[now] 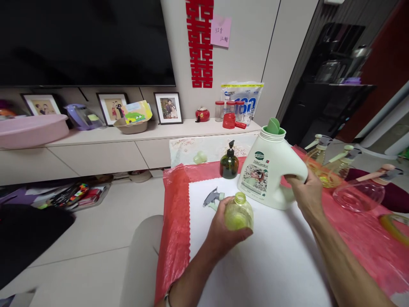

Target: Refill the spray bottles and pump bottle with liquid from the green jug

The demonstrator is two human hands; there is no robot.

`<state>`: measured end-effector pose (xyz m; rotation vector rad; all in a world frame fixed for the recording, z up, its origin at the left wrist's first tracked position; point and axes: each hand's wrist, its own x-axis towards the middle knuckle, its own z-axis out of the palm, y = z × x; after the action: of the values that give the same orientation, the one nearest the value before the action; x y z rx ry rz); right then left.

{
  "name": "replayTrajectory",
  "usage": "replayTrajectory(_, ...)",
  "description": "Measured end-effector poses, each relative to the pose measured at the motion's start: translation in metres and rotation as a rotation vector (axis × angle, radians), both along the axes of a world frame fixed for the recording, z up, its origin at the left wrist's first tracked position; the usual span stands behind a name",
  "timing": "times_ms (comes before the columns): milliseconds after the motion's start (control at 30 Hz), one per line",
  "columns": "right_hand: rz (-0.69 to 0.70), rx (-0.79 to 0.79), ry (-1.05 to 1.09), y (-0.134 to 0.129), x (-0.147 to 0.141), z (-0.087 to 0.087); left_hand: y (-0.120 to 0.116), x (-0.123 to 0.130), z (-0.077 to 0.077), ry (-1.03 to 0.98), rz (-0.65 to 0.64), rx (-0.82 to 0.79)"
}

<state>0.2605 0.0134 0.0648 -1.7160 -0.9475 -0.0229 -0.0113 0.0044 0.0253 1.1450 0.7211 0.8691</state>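
Left hand [220,234] holds a yellow bottle [239,214], neck upward. Right hand [308,194] is closed round the handle of a jug [271,164], long axis near upright, just beyond and right of the bottle. Whether the jug rests on the white sheet [271,260], I cannot confirm.

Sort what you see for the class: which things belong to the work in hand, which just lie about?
Work in hand:
- yellow-green bottle, in the left grip
- white jug, in the right grip
- spray trigger, probably

Lying about:
- pink basin
- red pot
- rightmost framed photo
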Motion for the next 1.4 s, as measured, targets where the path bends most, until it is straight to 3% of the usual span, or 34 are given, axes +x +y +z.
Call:
replayTrajectory(233,0.078,-0.099,-0.145,-0.030,-0.001,0.012,-0.002,0.001,-0.002,0.217,-0.003,0.154)
replayTrajectory(367,-0.007,0.066,-0.286,-0.056,-0.020,0.034,-0.004,-0.004,0.001,0.292,0.011,0.163)
replayTrajectory(467,0.093,0.171,-0.386,-0.066,-0.034,0.040,-0.006,-0.009,0.002,0.248,0.035,0.263)
replayTrajectory(600,0.456,-0.106,-0.502,-0.058,-0.049,0.020,-0.007,-0.011,0.001,0.148,0.160,0.347)
replayTrajectory(667,0.545,-0.264,-0.546,-0.051,-0.056,0.004,-0.005,-0.011,0.003,0.157,0.282,0.316)
replayTrajectory(800,0.580,-0.589,-0.621,-0.042,-0.071,-0.013,0.001,-0.016,0.021,0.182,0.449,0.219)
replayTrajectory(967,0.593,-0.858,-0.678,-0.041,-0.084,-0.011,0.008,-0.033,0.047,0.232,0.449,0.171)
replayTrajectory(1067,0.600,-0.910,-0.688,-0.040,-0.087,-0.012,0.015,-0.045,0.049,0.311,0.438,0.192)
replayTrajectory(1167,0.593,-0.902,-0.683,-0.039,-0.088,-0.015,0.028,-0.057,0.041,0.456,0.415,0.246)
replayTrajectory(1267,0.569,-0.853,-0.672,-0.037,-0.087,-0.018,0.042,-0.065,0.028,0.562,0.397,0.313)
replayTrajectory(1400,0.535,-0.710,-0.659,-0.035,-0.083,-0.027,0.055,-0.066,0.018,0.594,0.362,0.286)
